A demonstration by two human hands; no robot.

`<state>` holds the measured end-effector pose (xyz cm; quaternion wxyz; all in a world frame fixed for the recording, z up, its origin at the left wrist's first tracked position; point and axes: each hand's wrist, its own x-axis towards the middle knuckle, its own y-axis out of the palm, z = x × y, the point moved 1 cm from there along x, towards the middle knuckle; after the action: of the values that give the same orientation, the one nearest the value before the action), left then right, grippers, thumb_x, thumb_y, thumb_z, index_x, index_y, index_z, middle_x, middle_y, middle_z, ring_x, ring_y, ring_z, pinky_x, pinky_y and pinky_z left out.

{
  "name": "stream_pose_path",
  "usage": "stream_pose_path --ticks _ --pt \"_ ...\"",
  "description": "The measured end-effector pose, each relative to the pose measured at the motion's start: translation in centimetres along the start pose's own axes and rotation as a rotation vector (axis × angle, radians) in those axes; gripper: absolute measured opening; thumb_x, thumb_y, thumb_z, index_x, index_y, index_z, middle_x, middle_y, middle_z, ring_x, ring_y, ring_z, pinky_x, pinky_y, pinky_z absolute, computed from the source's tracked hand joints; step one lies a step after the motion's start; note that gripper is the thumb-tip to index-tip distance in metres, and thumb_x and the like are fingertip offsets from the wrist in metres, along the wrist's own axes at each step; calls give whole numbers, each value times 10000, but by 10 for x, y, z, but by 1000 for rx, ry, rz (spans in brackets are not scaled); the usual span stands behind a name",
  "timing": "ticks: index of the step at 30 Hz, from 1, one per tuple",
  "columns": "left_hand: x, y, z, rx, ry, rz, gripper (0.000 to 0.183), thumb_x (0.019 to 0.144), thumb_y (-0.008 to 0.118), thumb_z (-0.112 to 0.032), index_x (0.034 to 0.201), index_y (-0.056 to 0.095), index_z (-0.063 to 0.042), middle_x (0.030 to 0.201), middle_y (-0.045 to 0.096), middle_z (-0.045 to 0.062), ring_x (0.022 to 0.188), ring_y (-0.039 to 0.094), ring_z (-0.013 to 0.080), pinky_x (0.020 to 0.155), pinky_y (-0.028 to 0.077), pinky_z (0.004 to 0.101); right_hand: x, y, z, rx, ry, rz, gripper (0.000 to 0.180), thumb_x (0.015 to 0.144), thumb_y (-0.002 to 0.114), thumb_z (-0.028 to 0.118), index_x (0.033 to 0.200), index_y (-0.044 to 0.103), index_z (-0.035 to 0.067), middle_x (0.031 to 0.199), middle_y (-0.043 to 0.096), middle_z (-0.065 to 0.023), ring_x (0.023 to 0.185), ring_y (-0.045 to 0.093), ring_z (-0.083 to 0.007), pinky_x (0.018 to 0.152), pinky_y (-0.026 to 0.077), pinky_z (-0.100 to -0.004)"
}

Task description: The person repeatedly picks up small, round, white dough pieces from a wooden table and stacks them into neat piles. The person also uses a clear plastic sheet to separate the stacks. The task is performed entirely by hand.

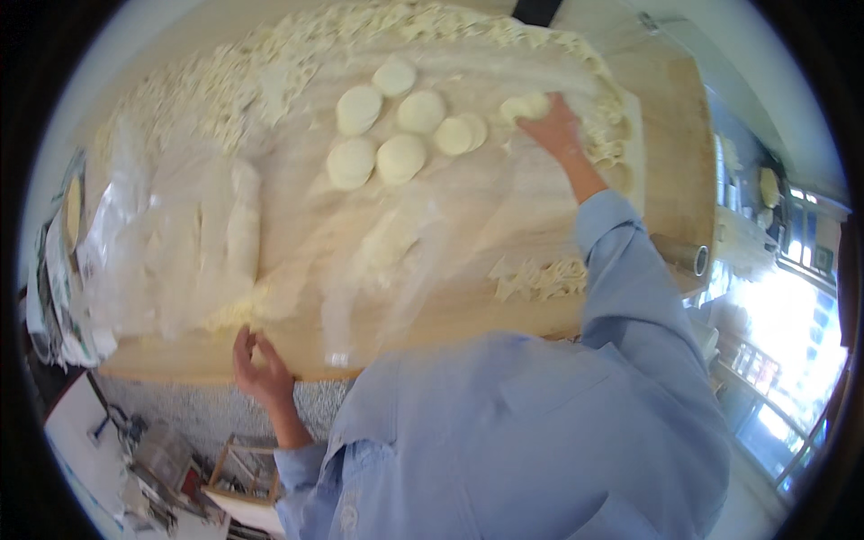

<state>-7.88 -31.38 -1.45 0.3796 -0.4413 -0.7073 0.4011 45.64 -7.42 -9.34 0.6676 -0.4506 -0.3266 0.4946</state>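
My right hand [555,128] reaches to the far right of the floured wooden work table [304,236], its fingers on some pale round dough pieces [526,106]. Left of it stand several stacks of round dough discs [403,159], with a slumped pair of discs [461,135] nearest to the hand. My left hand [262,364] is at the near edge, fingers apart and slightly curled, holding nothing. Just beyond its fingertips lies some yellowish flour [239,307]. A clear plastic bag with pale dough [388,243] lies between the hands.
Dough scraps [223,88] line the far side, and more scraps [540,278] lie near my right sleeve. A long dough roll [244,223] lies at left beside clear plastic sheeting [121,216]. A metal cylinder [682,255] is at the right edge. A wooden frame [243,472] stands below left.
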Motion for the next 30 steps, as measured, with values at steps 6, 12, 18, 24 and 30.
stream_pose_path --ticks 6,12,18,24,30 --pt "0 1 0 -25 48 -50 246 869 676 -67 1114 655 -52 879 696 80 791 670 225 714 531 353 -31 -60 44 429 260 113 653 685 835 275 1190 574 -46 1056 681 -126 942 655 -206 832 532 -321" --pt "2 -2 -5 -59 114 -114 245 844 690 -63 1087 660 -72 853 698 69 759 671 215 672 529 332 -141 -142 160 1065 -25 298 525 746 802 172 1179 582 -27 1012 670 -75 929 638 -146 804 519 -280" --pt "1 -4 -3 -86 168 -123 237 842 697 -82 1077 666 -67 851 705 66 762 679 216 679 536 335 -229 -70 235 838 -6 584 595 674 825 257 1140 578 -17 1034 651 -118 945 637 -194 820 523 -331" --pt "12 -21 -20 -549 16 64 423 853 703 -126 1243 567 -31 1090 661 126 1000 640 252 836 503 355 -246 -26 197 312 -44 474 616 637 787 255 1116 555 -55 1003 654 -219 927 659 -326 816 523 -396" --pt "40 -6 -98 -789 286 384 728 814 754 -325 1357 417 25 1313 495 216 1189 506 332 934 457 427 -240 -3 178 130 32 402 572 643 760 244 1056 541 -86 954 652 -272 941 649 -399 817 517 -441"
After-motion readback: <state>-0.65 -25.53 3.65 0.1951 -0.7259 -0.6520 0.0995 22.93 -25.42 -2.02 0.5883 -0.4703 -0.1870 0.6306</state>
